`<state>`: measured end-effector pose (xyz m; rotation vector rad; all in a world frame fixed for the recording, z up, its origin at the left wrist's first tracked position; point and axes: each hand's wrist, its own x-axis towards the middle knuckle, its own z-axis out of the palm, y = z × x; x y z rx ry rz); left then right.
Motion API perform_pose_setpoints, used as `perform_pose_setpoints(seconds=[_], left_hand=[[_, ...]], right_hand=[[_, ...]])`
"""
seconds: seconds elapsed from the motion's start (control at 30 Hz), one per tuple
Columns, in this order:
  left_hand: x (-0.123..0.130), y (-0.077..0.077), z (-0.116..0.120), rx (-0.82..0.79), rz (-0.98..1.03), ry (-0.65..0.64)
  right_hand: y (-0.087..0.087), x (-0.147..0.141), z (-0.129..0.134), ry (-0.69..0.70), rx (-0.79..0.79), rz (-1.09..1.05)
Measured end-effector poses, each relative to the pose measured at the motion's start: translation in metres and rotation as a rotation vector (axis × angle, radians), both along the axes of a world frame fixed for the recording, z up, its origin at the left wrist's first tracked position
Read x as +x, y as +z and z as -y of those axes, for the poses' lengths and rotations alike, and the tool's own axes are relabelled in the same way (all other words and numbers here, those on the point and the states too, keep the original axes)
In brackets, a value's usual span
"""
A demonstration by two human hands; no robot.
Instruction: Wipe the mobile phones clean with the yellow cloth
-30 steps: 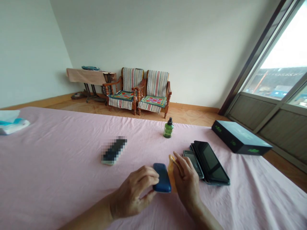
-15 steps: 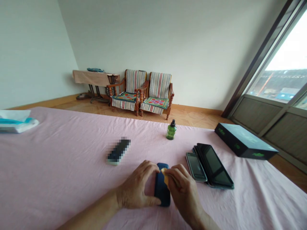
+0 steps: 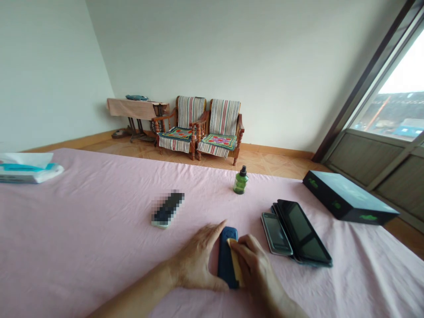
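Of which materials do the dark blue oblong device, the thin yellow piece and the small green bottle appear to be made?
Dark blue oblong device: probably matt plastic; even colour, no sharp reflections.
Thin yellow piece: seemingly matt fabric or paper, showing no shine.
Small green bottle: glossy plastic or glass; light shows through.

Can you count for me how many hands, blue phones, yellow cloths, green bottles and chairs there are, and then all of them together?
Left hand and right hand: 2
Blue phone: 1
Yellow cloth: 1
Green bottle: 1
Chairs: 2
Total: 7
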<state>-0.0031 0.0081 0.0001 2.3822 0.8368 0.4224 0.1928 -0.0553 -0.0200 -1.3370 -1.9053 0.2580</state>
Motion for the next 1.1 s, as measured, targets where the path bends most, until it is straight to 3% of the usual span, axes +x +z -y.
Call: perform_pose_setpoints(seconds=[0.17, 0.3, 0.6, 0.7, 0.9, 1.1], left_hand=[[0.001, 0.001, 0.000, 0.015, -0.031, 0.001], [0.001, 0.001, 0.000, 0.019, -0.030, -0.002], [-0.001, -0.001, 0.000, 0.017, -0.007, -0.012], [0.000, -0.001, -0.001, 0.022, 0.033, -0.014], [0.001, -0.001, -0.001, -0.024, 0.056, 0.007], [0.002, -0.003, -0.001, -0.035, 0.088, 0.004]], right_hand=[[0.002, 0.008, -0.029, -0.040, -0.014, -0.014], [0.005, 0.009, -0.034, -0.024, -0.045, 0.003], [-0.014, 0.003, 0.018, 0.079, -0.002, -0.051], [-0.012, 0.004, 0.023, 0.127, -0.016, -0.044], [0.012, 0.003, -0.013, 0.040, -0.040, 0.118], [0.026, -0.006, -0.041, 0.053, -0.067, 0.190]])
